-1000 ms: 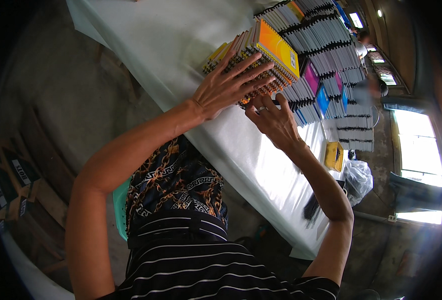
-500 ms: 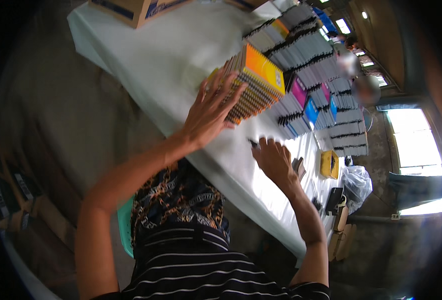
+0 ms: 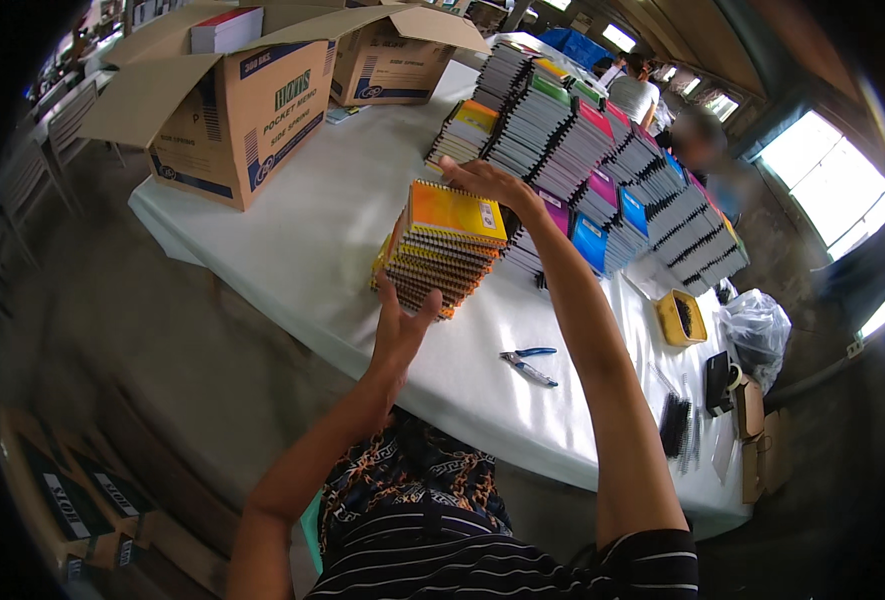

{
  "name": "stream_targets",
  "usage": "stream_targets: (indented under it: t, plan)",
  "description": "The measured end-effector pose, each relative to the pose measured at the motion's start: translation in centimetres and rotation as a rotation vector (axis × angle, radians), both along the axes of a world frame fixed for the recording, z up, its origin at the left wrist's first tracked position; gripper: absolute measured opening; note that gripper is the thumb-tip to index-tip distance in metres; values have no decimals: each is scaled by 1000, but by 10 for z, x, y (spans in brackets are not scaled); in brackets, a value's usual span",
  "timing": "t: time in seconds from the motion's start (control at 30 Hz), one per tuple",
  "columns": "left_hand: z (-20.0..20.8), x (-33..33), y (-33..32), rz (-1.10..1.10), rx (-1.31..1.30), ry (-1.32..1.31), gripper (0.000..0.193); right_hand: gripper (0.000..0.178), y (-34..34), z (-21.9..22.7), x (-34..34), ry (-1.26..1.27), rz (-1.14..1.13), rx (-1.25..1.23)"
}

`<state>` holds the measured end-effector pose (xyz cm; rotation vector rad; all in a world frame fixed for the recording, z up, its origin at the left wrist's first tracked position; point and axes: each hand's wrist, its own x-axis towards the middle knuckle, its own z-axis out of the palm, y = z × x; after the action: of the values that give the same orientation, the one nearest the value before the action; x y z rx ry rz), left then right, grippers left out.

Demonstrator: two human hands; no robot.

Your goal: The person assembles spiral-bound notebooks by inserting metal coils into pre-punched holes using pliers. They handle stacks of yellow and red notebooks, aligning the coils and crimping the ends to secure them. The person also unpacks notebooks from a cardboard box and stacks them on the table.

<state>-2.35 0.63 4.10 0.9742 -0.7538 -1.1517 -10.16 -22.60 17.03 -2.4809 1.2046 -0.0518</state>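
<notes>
A stack of spiral notebooks (image 3: pixel 450 215) with yellow-orange covers stands on the white-covered table, leaning a little. My left hand (image 3: pixel 399 325) cups its near side, thumb and fingers apart against the wire-bound edges. At the far edge, my right hand (image 3: pixel 487 182) curves around the top corner; part of its fingers is hidden behind the stack. Between them the two hands hold the stack. A pair of pliers (image 3: pixel 534 366) with blue handles lies on the table to the right of the stack, its handles spread, touched by neither hand.
Rows of stacked notebooks (image 3: pixel 572 150) fill the far right. Open cardboard boxes (image 3: pixel 262 110) stand at the far left. A yellow container (image 3: pixel 682 318), black spiral wires (image 3: pixel 675 425) and a clear plastic bag (image 3: pixel 757 325) lie along the right. Another person (image 3: pixel 634 95) sits beyond.
My right hand has left the dark tool near the table's middle and moved to the stack's far edge. My left hand has slid to the near side. The view has swung, showing the boxes.
</notes>
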Motion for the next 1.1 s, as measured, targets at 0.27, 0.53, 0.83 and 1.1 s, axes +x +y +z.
stream_targets:
  t: [0.27,0.53,0.83,1.1]
  plan:
    - [16,28,-76,-34,256,-50,113,92,23,-49,-25,-123,-464,193]
    - [22,45,-101,-145,281,-41,104,93,21,-51,-82,-678,-572,1130]
    - [35,38,-89,-291,158,146,111,96,69,-96,-62,-1096,-412,1220]
    - [-22,52,-113,-870,-140,783,69,97,80,-99,-57,-950,-544,1099]
